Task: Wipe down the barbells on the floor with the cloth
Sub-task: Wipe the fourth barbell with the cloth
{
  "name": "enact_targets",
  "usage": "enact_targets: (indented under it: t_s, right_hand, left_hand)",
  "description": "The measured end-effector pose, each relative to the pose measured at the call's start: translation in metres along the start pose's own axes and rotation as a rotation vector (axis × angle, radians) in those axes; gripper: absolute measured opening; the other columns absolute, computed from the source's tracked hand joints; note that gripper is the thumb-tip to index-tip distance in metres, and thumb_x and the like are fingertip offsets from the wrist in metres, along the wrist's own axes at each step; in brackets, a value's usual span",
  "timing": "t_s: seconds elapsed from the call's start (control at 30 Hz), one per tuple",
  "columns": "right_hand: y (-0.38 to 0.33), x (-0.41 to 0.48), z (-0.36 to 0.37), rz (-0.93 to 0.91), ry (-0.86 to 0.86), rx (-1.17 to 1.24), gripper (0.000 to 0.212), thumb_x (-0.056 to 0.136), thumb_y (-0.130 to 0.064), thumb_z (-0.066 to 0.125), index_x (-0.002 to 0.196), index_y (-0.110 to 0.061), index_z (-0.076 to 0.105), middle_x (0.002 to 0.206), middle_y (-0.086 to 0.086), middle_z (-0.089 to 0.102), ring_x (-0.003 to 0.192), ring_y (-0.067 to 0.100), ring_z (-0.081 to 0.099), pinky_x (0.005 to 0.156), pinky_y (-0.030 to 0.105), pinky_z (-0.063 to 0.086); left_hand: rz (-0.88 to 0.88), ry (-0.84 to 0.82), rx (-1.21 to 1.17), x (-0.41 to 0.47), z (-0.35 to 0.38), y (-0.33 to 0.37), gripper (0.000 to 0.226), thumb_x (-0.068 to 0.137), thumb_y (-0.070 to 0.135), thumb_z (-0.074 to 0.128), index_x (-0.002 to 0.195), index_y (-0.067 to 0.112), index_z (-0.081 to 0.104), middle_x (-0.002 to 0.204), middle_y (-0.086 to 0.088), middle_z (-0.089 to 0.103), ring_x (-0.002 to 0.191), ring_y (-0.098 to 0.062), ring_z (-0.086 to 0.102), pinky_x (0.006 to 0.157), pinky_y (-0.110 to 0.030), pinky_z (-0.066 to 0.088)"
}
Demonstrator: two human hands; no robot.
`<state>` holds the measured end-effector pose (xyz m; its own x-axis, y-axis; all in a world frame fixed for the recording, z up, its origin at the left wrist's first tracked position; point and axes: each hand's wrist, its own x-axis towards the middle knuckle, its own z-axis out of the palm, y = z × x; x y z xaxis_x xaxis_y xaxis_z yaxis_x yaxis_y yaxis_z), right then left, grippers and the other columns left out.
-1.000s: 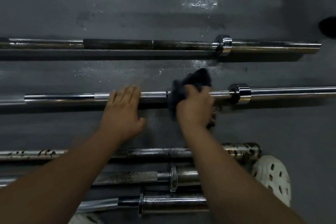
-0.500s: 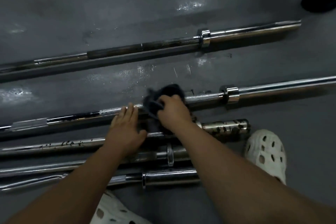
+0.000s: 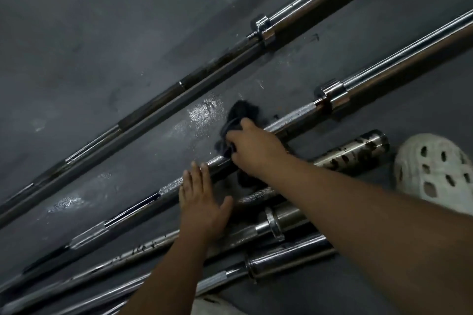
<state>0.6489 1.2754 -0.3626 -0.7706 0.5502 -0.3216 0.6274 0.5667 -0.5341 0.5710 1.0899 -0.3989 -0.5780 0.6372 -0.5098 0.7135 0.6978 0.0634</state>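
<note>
Dark cloth (image 3: 239, 114) on a floor (image 3: 102, 46) barbell (image 3: 294, 117)
Right hand (image 3: 252, 147) grips the cloth against its shaft; left hand (image 3: 202, 204) lies flat beside it, fingers straight and open.

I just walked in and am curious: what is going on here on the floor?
A person is wiping a barbell that lies on the floor. The right hand grips a dark cloth against its shaft. The left hand lies flat beside it, fingertips on the same bar. Other bars lie nearer, by a white clog.
</note>
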Motion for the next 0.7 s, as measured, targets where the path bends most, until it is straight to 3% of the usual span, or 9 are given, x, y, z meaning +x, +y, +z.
enact_targets:
  t_s: [0.07, 0.13, 0.2, 0.27, 0.37, 0.43, 0.5, 0.6, 0.7]
  right_hand:
    - [0.018, 0.012, -0.015, 0.016, 0.071, 0.068, 0.024, 0.088, -0.021, 0.060, 0.111, -0.026, 0.062, 0.120, 0.010, 0.046, 0.099, 0.035, 0.060, 0.077, 0.035, 0.044]
    - [0.054, 0.017, -0.030, 0.199, 0.280, 0.099, 0.026, 0.086, -0.016, 0.058, 0.111, -0.023, 0.063, 0.123, 0.013, 0.047, 0.100, 0.039, 0.059, 0.083, 0.039, 0.048]
    - [0.070, 0.011, -0.029, 0.389, 0.374, 0.062, 0.030, 0.087, -0.013, 0.056, 0.115, -0.022, 0.061, 0.131, 0.017, 0.041, 0.096, 0.042, 0.059, 0.084, 0.041, 0.049]
    - [0.041, 0.012, -0.015, 0.309, 0.249, 0.035, 0.031, 0.087, -0.014, 0.056, 0.115, -0.026, 0.059, 0.134, 0.015, 0.035, 0.090, 0.042, 0.060, 0.081, 0.042, 0.049]
    - [-0.018, 0.031, 0.003, 0.022, -0.026, 0.132, 0.027, 0.089, -0.018, 0.056, 0.113, -0.030, 0.062, 0.129, 0.010, 0.036, 0.095, 0.038, 0.060, 0.084, 0.039, 0.048]
    - [-0.022, 0.049, -0.011, 0.023, 0.041, 0.192, 0.024, 0.088, -0.018, 0.057, 0.108, -0.029, 0.065, 0.125, 0.010, 0.042, 0.097, 0.037, 0.060, 0.084, 0.037, 0.048]
    - [0.010, 0.060, -0.029, 0.167, 0.256, 0.193, 0.027, 0.086, -0.016, 0.057, 0.110, -0.026, 0.065, 0.127, 0.012, 0.044, 0.099, 0.039, 0.058, 0.085, 0.039, 0.048]
    - [0.051, 0.052, -0.028, 0.354, 0.431, 0.105, 0.044, 0.083, -0.029, 0.062, 0.125, -0.019, 0.054, 0.132, 0.018, 0.037, 0.103, 0.044, 0.054, 0.090, 0.045, 0.050]
    - [0.023, 0.046, 0.005, 0.247, 0.227, -0.017, 0.081, 0.073, -0.056, 0.071, 0.138, -0.021, 0.038, 0.132, 0.015, 0.031, 0.109, 0.040, 0.051, 0.090, 0.044, 0.049]
  left_hand:
    - [0.002, 0.034, -0.008, 0.007, 0.001, -0.004, 0.102, 0.070, 0.067, 0.018, 0.156, 0.023, -0.014, 0.161, -0.001, -0.024, 0.150, -0.025, -0.018, 0.121, -0.046, -0.004]
    - [0.001, 0.063, -0.013, 0.017, 0.000, -0.005, 0.100, 0.071, 0.066, 0.018, 0.156, 0.023, -0.014, 0.162, 0.000, -0.023, 0.150, -0.023, -0.019, 0.120, -0.045, -0.006]
    - [0.003, 0.083, -0.019, 0.029, -0.004, -0.005, 0.099, 0.072, 0.065, 0.017, 0.156, 0.024, -0.013, 0.162, 0.000, -0.023, 0.150, -0.022, -0.020, 0.119, -0.045, -0.009]
    - [-0.014, 0.095, -0.030, 0.044, -0.012, -0.005, 0.100, 0.070, 0.066, 0.015, 0.157, 0.024, -0.008, 0.164, -0.001, -0.018, 0.151, -0.022, -0.017, 0.119, -0.044, -0.009]
    - [-0.027, 0.081, -0.031, 0.072, -0.029, -0.011, 0.101, 0.067, 0.067, 0.011, 0.158, 0.025, 0.006, 0.166, -0.001, 0.000, 0.152, -0.022, -0.002, 0.120, -0.043, -0.001]
    - [-0.030, 0.064, -0.045, 0.090, -0.042, -0.016, 0.099, 0.066, 0.068, 0.011, 0.156, 0.028, 0.018, 0.164, -0.001, 0.017, 0.150, -0.021, 0.014, 0.119, -0.042, 0.008]
    - [-0.034, 0.071, -0.059, 0.105, -0.051, -0.017, 0.095, 0.064, 0.068, 0.015, 0.150, 0.032, 0.028, 0.158, 0.001, 0.029, 0.143, -0.022, 0.027, 0.116, -0.042, 0.014]
    - [-0.026, 0.086, -0.058, 0.119, -0.057, -0.018, 0.094, 0.060, 0.067, 0.020, 0.148, 0.035, 0.030, 0.156, 0.002, 0.029, 0.139, -0.024, 0.030, 0.112, -0.043, 0.018]
    - [-0.027, 0.085, -0.056, 0.131, -0.063, -0.023, 0.102, 0.057, 0.067, 0.021, 0.153, 0.032, 0.022, 0.160, 0.001, 0.024, 0.142, -0.028, 0.026, 0.112, -0.045, 0.019]
